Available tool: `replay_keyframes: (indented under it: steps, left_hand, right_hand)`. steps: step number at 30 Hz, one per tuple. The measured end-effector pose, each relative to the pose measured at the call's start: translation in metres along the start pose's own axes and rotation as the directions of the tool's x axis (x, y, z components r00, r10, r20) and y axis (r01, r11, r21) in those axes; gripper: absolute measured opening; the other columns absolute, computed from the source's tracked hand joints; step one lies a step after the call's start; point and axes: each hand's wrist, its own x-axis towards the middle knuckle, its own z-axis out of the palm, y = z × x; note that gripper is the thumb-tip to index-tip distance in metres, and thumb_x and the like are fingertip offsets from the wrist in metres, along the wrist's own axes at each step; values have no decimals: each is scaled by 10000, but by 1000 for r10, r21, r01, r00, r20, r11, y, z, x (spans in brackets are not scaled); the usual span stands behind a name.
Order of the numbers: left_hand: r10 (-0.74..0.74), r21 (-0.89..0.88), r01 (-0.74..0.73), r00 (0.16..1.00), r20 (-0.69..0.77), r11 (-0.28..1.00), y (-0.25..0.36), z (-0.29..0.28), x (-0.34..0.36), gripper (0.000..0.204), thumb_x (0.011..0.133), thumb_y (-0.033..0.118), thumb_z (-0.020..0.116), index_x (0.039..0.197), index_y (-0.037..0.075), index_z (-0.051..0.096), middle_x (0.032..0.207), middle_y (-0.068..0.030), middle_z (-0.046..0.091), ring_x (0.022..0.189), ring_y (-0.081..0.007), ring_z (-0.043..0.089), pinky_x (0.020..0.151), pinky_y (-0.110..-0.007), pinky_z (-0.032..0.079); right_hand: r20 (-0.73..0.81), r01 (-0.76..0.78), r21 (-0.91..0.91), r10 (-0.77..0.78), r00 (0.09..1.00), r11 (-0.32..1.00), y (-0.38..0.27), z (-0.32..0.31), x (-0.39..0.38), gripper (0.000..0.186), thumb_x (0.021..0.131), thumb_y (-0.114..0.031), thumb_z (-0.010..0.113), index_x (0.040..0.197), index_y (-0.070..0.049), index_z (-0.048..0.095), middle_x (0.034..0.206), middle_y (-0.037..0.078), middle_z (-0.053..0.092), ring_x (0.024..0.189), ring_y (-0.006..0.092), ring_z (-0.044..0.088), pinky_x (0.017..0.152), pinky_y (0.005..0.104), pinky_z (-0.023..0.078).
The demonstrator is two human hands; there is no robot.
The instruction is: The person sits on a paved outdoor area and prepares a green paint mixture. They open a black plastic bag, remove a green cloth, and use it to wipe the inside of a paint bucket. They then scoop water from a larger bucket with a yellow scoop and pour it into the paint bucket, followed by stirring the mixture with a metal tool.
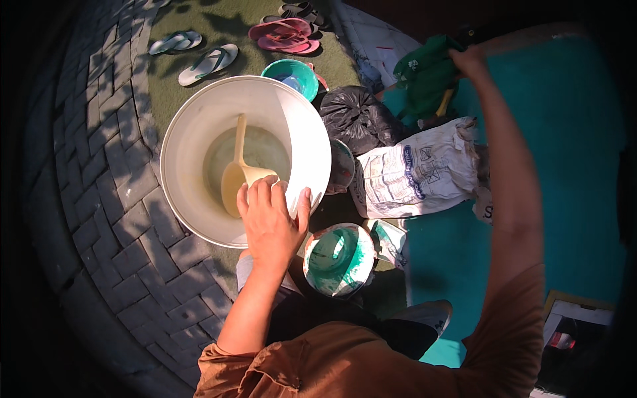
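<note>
A large white bucket (182, 156) holds cloudy liquid and a cream dipper (240, 142) with its handle pointing away from me. My left hand (269, 225) is closed at the edge of the dipper's bowl, inside the bucket's near right side, fingers curled. At upper right, my right hand (468, 61) grips a dark green fabric item (424, 73), above a white printed sack (415, 172). Below the bucket sits a container (338, 259) smeared with green and white paint.
A black plastic bag (352, 113), teal basin (298, 73), pale flip-flops (206, 66) and pink sandals (282, 36) lie beyond the bucket. Paving (119, 245) borders green matting at left. A teal painted surface (577, 166) spans the right, with a white framed object (557, 331) at lower right.
</note>
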Motion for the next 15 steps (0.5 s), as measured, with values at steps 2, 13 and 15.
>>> replay_keyframes:
  steps: [2,13,15]
  left_hand:
    - [-2,16,2,1000,-7,1000,-1,0,-1,308,873,277,681,979,4,585,1028,-143,582,995,-314,554,1008,-493,376]
    - [-12,60,14,999,-43,998,-3,-3,-1,300,891,278,657,979,1,581,1037,-148,586,1000,-321,554,1027,-492,364]
    - [-8,44,10,999,-40,999,5,1,-3,293,898,275,651,978,3,580,1038,-146,585,999,-323,557,1027,-483,362]
  right_hand:
    - [-79,44,-57,-49,996,997,5,-20,4,640,764,-480,706,1073,79,667,1003,270,694,948,354,701,829,410,573]
    - [-217,219,528,-119,969,821,-68,-202,-45,332,883,-247,634,1046,41,656,902,153,688,783,271,698,678,380,592]
    - [-232,261,593,-149,961,762,-60,-218,-57,294,874,-220,617,1014,33,667,900,145,687,773,255,694,676,368,588]
